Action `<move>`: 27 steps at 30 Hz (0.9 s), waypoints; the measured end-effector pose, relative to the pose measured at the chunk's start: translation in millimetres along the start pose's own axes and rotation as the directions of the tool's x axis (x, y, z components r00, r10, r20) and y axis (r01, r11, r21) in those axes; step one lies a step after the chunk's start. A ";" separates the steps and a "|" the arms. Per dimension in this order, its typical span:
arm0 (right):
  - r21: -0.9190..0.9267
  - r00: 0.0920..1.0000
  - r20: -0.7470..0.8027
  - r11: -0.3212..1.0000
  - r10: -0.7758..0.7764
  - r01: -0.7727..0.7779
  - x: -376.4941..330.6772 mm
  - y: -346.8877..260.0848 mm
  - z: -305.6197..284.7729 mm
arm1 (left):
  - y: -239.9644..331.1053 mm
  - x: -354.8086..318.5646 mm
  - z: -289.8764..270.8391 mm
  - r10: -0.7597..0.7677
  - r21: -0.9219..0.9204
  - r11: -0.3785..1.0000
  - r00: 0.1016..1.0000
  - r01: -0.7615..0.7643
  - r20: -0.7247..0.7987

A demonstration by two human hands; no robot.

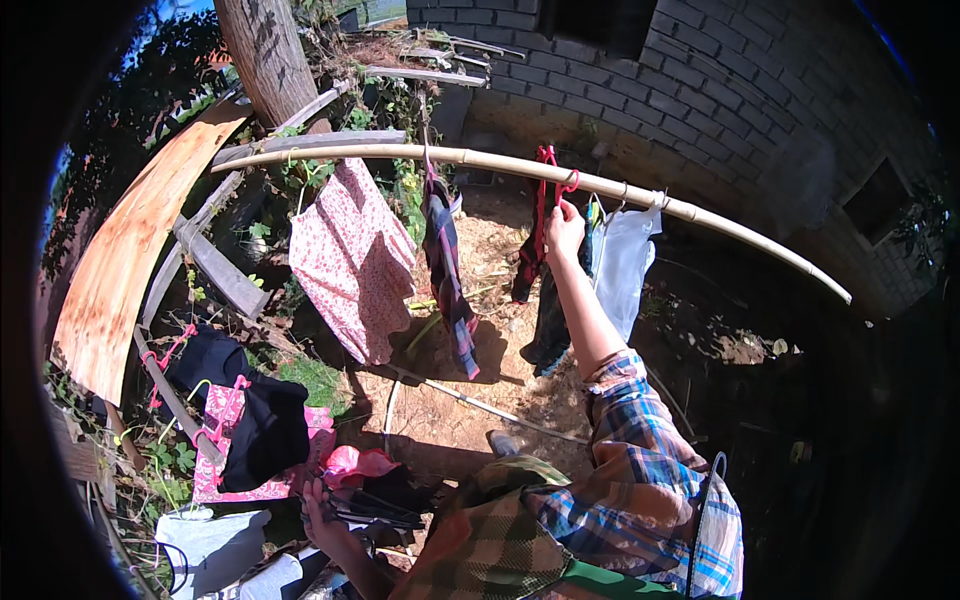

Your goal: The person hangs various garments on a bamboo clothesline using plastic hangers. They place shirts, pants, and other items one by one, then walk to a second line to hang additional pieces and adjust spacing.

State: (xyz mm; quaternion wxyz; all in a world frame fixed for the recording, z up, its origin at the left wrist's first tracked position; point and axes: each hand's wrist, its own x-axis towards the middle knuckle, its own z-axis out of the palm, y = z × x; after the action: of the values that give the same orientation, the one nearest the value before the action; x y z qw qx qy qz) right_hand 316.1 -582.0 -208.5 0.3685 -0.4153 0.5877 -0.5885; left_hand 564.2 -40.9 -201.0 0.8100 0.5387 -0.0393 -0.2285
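Note:
My right hand (565, 230) reaches up to a bamboo pole (450, 155), its fingers pinched around a red clothes hanger (568, 185) hooked over it. Beneath that hanger and beside my wrist hang dark garments, one of them dark red and black (526, 265). Low on the left, my left hand (325, 518) is closed beside a bright pink-red cloth (357, 465) and dark strip-like things (375, 510). What exactly it grips is hard to make out. Farther left on the pole hang a pink patterned garment (355, 260) and a dark plaid one (448, 270).
A white garment (625, 265) hangs right of my right hand. Black clothing (265, 425) and a pink patterned cloth (215, 480) hang from a lower rail at left. A long wooden board (140, 260), a tree trunk (270, 65) and a block wall (720, 90) surround the spot.

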 end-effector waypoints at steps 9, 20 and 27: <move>0.302 0.985 0.156 0.953 -0.070 0.020 -68.2 -24.8 -40.0 | -17.9 0.5 24.0 0.006 0.094 0.996 1.000 -0.005 -0.009; -0.184 0.960 0.254 0.981 0.116 -0.070 -105.4 -120.1 -249.3 | -13.5 10.5 70.6 -0.085 0.120 0.990 0.988 0.070 0.128; -0.786 0.980 0.081 0.594 -0.182 0.175 -41.6 -108.6 -331.3 | -2.3 3.6 107.3 0.108 0.396 0.899 0.971 -0.187 0.214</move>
State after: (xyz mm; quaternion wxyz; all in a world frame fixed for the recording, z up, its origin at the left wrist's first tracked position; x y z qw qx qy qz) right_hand 32.6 -411.8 -90.6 0.0852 -0.5890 0.7433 -0.3054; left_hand 533.4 -134.9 -159.0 0.6853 0.6695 -0.2032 -0.2023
